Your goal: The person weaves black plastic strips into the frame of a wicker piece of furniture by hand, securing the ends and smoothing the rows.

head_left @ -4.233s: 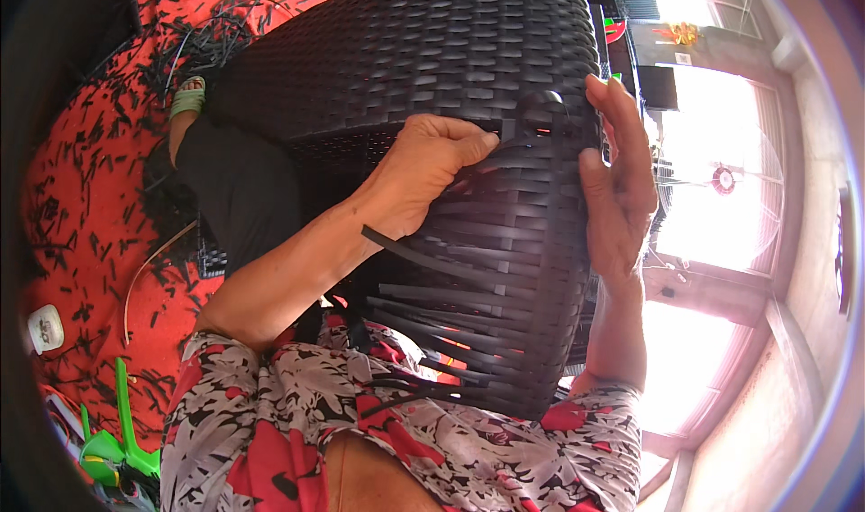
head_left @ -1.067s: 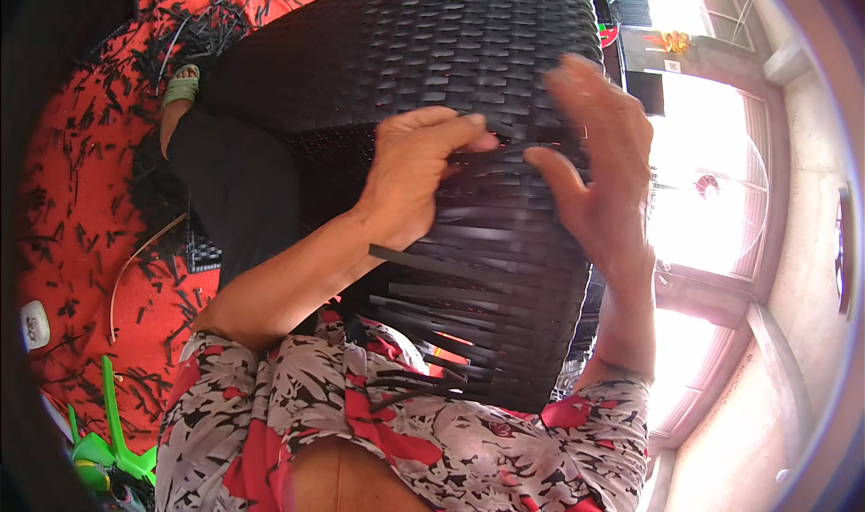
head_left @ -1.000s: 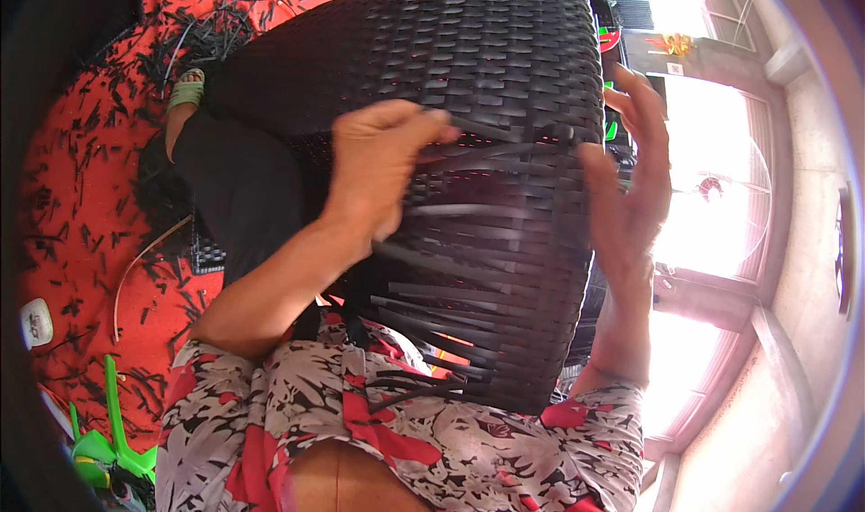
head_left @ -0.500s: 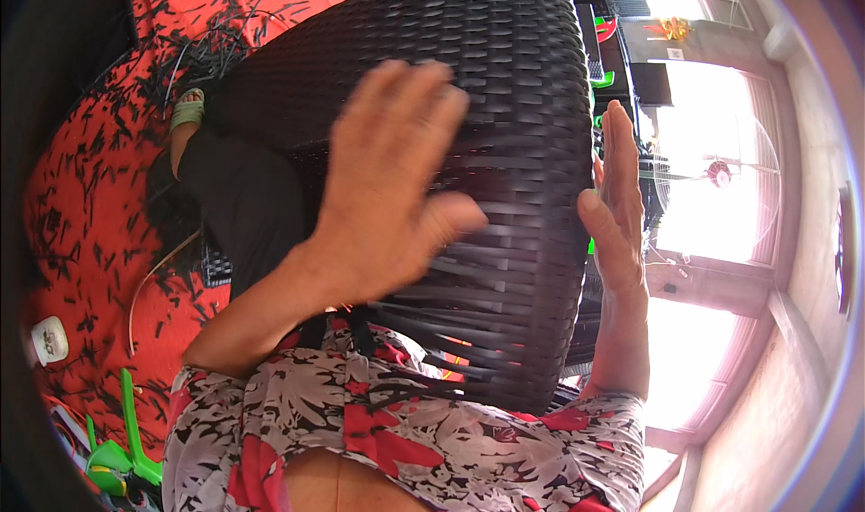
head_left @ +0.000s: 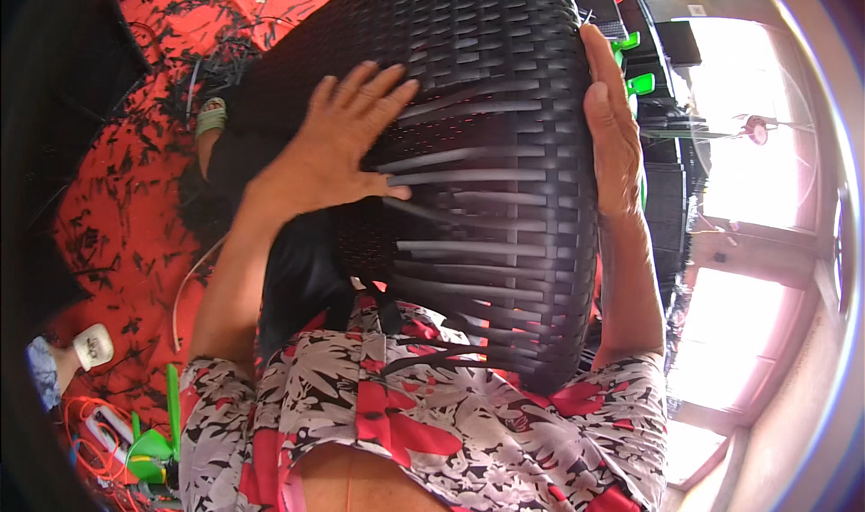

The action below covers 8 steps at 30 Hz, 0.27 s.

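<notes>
A large piece of black wicker weaving (head_left: 487, 25) stands in front of me, close against my body. Its far part is tightly woven. Nearer to me, loose flat black strips (head_left: 468, 248) run side by side with gaps between them. My left hand (head_left: 347, 142) is spread over the left part of the weave, fingers apart, its fingertips near the ends of some strips; whether it presses on them I cannot tell. Along the right-hand edge of the piece lies my right hand (head_left: 614, 133), fingers stretched out together and thumb against the rim. Neither hand holds a tool.
Black strip scraps (head_left: 90, 242) litter the red floor covering (head_left: 149, 287) on the left. A green-handled tool (head_left: 173, 413) and an orange cord (head_left: 86, 422) lie at lower left, near a whitish container (head_left: 94, 346). Black stacked pieces (head_left: 667, 196) and a fan (head_left: 755, 130) are at the right.
My left hand has moved left and its fingers have spread wider. My right hand has come up against the rim. The view has shifted slightly.
</notes>
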Available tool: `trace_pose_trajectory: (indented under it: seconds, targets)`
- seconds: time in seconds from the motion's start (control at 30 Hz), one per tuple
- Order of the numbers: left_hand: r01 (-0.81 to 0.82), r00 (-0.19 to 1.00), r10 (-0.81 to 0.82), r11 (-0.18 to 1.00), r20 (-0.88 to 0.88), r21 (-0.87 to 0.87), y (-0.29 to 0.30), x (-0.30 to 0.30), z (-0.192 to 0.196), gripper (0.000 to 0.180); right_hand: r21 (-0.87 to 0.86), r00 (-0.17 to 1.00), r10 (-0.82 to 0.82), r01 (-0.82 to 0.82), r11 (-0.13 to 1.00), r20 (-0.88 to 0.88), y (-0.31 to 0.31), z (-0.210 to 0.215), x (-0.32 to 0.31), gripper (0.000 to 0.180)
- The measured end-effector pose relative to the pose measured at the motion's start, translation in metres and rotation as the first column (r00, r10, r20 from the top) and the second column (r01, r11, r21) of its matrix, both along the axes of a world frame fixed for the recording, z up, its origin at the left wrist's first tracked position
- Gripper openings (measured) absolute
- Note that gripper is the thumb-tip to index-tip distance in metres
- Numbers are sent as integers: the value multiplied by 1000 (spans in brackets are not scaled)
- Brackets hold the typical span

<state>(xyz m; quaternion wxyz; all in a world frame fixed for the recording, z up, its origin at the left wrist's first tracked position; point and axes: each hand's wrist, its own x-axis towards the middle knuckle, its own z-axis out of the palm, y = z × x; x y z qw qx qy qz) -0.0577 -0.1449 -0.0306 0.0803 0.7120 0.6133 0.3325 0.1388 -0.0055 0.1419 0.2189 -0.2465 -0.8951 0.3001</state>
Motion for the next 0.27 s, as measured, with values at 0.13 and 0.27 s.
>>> trace_pose_trajectory:
  seconds: [0.13,0.27]
  targets:
    - [-70,965,61,997,256,28,-54,-60,33,78,-407,900,-107,-82,910,-422,6,1,15,58]
    - [-319,844,23,825,535,467,-47,-2,92,64,-468,843,-173,-103,878,-509,-3,-12,52,66]
